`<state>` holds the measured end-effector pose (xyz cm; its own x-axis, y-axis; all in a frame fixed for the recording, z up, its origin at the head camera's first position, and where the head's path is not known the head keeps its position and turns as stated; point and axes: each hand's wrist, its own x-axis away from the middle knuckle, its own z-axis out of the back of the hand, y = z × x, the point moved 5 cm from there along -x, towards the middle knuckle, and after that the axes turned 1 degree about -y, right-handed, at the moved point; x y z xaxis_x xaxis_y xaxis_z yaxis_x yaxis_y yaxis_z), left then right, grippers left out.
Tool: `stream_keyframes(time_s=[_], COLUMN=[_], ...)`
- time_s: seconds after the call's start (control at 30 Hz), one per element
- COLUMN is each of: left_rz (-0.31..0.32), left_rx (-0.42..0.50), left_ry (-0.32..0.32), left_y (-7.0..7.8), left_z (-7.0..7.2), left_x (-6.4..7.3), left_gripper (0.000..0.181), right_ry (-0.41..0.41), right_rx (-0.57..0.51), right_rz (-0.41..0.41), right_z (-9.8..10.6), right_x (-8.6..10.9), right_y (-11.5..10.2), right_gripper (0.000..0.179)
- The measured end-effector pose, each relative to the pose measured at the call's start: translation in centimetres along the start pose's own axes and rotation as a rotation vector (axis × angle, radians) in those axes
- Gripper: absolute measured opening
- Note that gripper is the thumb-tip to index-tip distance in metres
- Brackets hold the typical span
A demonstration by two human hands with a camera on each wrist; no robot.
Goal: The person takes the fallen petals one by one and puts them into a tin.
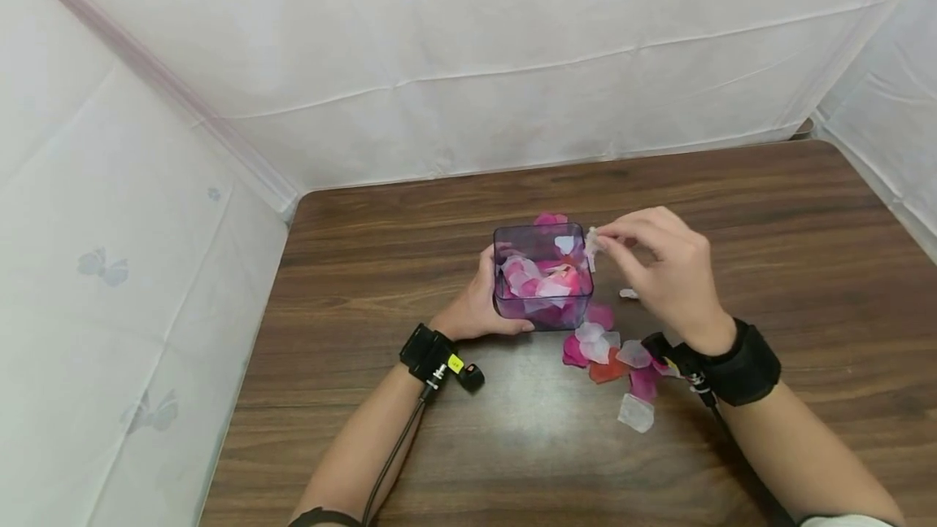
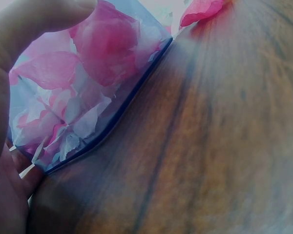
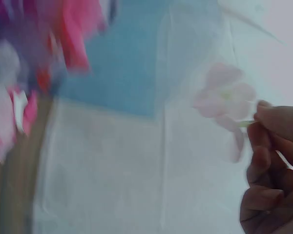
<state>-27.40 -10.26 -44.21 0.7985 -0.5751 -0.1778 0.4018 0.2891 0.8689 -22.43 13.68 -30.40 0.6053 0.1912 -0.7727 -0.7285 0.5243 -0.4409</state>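
Observation:
A clear purple square box (image 1: pixel 529 315) sits on the table, filled partway with pink and white artificial petals (image 1: pixel 523 276). My left hand (image 1: pixel 479 303) holds it from the left side, thumb along the near wall and fingers behind. In the left wrist view, pink and white petals (image 2: pixel 107 44) show through the box wall. My right hand (image 1: pixel 669 267) pinches a small pale pink artificial flower (image 3: pixel 227 95) by its short green stem, between thumb and forefinger. In the head view that flower is right beside the box's right rim.
Loose white, pink and orange-red petals (image 1: pixel 607 368) lie on the brown wooden table (image 1: pixel 351 267) at the box's near right. A pink petal (image 1: pixel 551 219) lies behind the box, and a small white piece (image 1: pixel 629 293) under my right hand. White sheeting (image 1: pixel 439 39) hangs around the table.

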Motion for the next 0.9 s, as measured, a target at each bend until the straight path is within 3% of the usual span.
stream_keyframes(time_s=[0.1, 0.23, 0.47, 0.53, 0.83, 0.9], left_rz=[-0.003, -0.014, -0.01, -0.01, -0.01, 0.007], left_rx=[-0.002, -0.003, 0.019, 0.008, -0.016, -0.01], left_ry=[0.006, 0.006, -0.016, -0.015, 0.002, 0.001], left_y=[0.1, 0.1, 0.0, 0.1, 0.1, 0.2], left_z=[0.0, -0.2, -0.3, -0.2, -0.1, -0.1], left_x=[0.1, 0.1, 0.1, 0.1, 0.1, 0.1], left_gripper=[0.12, 0.121, 0.12, 0.12, 0.118, 0.118], right_ry=[-0.042, -0.09, -0.128, -0.131, -0.097, -0.094], right_rx=[-0.057, -0.078, -0.064, -0.055, -0.034, -0.029], right_rz=[0.044, 0.06, 0.048, 0.048, 0.06, 0.061], right_z=[-1.4, -2.6, -3.9, -4.2, -4.8, -4.7], right_x=[0.4, 1.0, 1.7, 1.8, 2.1, 2.1], right_y=[-0.6, -0.8, -0.7, -0.6, -0.3, -0.3], right_gripper=[0.013, 0.022, 0.017, 0.025, 0.015, 0.025])
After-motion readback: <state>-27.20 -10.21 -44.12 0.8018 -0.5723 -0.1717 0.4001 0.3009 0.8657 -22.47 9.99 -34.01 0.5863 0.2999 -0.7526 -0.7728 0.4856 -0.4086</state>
